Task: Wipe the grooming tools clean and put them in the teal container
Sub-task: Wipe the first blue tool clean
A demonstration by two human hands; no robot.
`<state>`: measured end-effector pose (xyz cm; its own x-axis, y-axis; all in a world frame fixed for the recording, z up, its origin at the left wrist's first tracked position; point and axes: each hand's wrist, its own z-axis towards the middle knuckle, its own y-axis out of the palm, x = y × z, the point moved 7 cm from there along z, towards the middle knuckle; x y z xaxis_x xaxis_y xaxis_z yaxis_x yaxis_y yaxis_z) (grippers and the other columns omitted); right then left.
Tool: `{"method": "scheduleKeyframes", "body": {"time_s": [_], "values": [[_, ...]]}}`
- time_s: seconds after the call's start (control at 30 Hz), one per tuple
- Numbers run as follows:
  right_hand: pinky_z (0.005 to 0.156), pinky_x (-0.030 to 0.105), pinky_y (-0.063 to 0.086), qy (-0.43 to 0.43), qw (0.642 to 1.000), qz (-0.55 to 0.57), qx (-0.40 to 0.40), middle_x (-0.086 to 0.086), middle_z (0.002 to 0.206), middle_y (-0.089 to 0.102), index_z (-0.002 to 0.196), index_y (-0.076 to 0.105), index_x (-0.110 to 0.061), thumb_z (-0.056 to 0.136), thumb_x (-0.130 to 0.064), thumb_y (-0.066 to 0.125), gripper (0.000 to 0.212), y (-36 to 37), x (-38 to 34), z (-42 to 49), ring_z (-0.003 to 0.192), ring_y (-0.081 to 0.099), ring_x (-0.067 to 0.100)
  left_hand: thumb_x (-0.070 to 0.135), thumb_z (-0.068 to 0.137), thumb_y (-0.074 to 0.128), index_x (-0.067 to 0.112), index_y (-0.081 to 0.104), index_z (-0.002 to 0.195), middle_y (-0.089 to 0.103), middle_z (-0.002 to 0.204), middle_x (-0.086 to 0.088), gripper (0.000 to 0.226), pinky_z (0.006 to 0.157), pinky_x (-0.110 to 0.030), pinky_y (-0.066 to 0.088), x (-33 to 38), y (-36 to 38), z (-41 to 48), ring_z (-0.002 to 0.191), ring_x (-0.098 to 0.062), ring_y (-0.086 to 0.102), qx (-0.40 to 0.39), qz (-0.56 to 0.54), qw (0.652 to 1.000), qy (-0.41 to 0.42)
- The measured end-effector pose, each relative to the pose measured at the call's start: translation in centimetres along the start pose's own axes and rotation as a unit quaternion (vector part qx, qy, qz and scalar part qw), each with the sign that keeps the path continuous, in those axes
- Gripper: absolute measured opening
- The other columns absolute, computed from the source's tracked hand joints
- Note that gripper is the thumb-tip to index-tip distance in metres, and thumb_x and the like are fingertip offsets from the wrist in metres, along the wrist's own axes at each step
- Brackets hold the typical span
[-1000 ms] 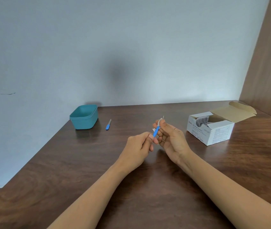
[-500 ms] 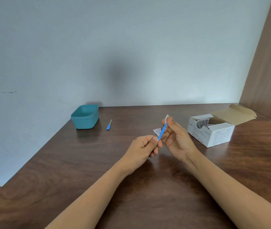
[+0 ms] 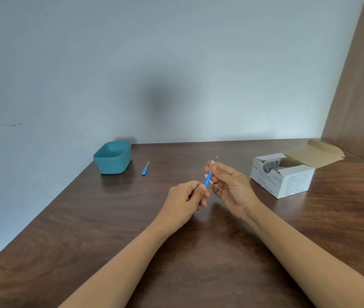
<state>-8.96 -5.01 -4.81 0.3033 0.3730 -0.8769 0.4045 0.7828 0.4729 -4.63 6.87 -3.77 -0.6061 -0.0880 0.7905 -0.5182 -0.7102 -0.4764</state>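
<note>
My left hand [image 3: 187, 197] pinches the lower end of a small blue-handled grooming tool [image 3: 208, 179], which slants up to the right above the table. My right hand [image 3: 227, 185] pinches a white swab [image 3: 211, 162] around the tool's upper metal part; the thin metal tip [image 3: 217, 157] pokes out above my fingers. A second blue-handled tool [image 3: 145, 169] lies flat on the table just right of the teal container [image 3: 112, 158], which stands at the table's back left corner. Its inside looks bare from here.
An open white box of alcohol swabs [image 3: 284, 175] stands at the right, flap folded back. A torn swab wrapper [image 3: 205, 175] lies on the brown wooden table [image 3: 101, 230] behind my hands. A wall runs along the back, a wooden panel [image 3: 358, 85] on the right.
My right hand slid the swab up the tool and back down a little, so the metal tip shows above my fingers again. My left hand kept its pinch on the handle end.
</note>
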Motion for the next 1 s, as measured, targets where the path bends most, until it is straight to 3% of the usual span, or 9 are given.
{"method": "scheduleKeyframes", "body": {"time_s": [0.13,0.27,0.47,0.67,0.77,1.0], "values": [[0.051,0.012,0.039,-0.011,0.999,-0.002,0.047,-0.004,0.075,0.067,0.084,0.073,-0.015,0.062,-0.022,0.075,0.023,-0.7,-0.2,0.0,0.055,0.047,0.001,0.018,0.099,0.046,0.024,0.064,0.077,0.061,0.057,0.012,0.030,0.061,-0.016,0.047,0.1,-0.1,0.0,0.055,-0.001,0.054,0.008,0.014,1.000,0.008],[0.051,0.013,0.037,-0.007,0.998,0.004,0.057,-0.001,0.080,0.067,0.081,0.074,-0.015,0.077,-0.018,0.072,0.006,-1.0,0.0,0.1,0.054,0.047,0.001,0.019,0.099,0.047,0.023,0.065,0.080,0.061,0.059,0.011,0.026,0.061,-0.019,0.048,0.2,0.0,0.0,0.056,0.000,0.054,0.001,0.031,0.999,0.016],[0.057,0.015,0.039,0.026,0.999,0.035,0.013,0.000,0.093,0.072,0.098,0.069,-0.013,0.086,-0.018,0.063,0.013,-0.5,0.3,0.3,0.060,0.051,0.003,0.018,0.099,0.047,0.019,0.065,0.084,0.061,0.061,0.010,0.024,0.059,-0.023,0.048,0.2,0.0,0.0,0.056,-0.009,0.055,-0.005,0.047,0.999,0.022],[0.054,0.017,0.035,0.040,0.998,-0.005,0.043,0.000,0.092,0.074,0.088,0.071,-0.014,0.083,-0.019,0.069,0.007,-0.9,0.4,0.3,0.057,0.050,0.002,0.018,0.098,0.047,0.018,0.065,0.082,0.061,0.059,0.010,0.024,0.058,-0.018,0.046,0.0,0.1,-0.2,0.054,-0.009,0.054,-0.007,0.054,0.998,0.013],[0.052,0.018,0.030,0.045,0.997,-0.021,0.057,0.000,0.086,0.073,0.081,0.071,-0.013,0.082,-0.022,0.071,0.008,-1.1,0.8,0.3,0.055,0.045,0.003,0.018,0.097,0.048,0.016,0.066,0.082,0.062,0.059,0.010,0.024,0.060,-0.023,0.048,-0.1,0.2,-0.2,0.056,-0.015,0.058,-0.005,0.061,0.998,0.013],[0.054,0.017,0.033,0.025,0.997,-0.057,0.042,0.001,0.089,0.075,0.087,0.073,-0.014,0.086,-0.026,0.066,0.014,-0.8,0.8,0.1,0.058,0.047,0.003,0.018,0.097,0.049,0.015,0.066,0.081,0.064,0.060,0.008,0.023,0.063,-0.021,0.051,0.0,0.1,-0.4,0.060,-0.015,0.063,-0.002,0.077,0.997,0.020]]}}
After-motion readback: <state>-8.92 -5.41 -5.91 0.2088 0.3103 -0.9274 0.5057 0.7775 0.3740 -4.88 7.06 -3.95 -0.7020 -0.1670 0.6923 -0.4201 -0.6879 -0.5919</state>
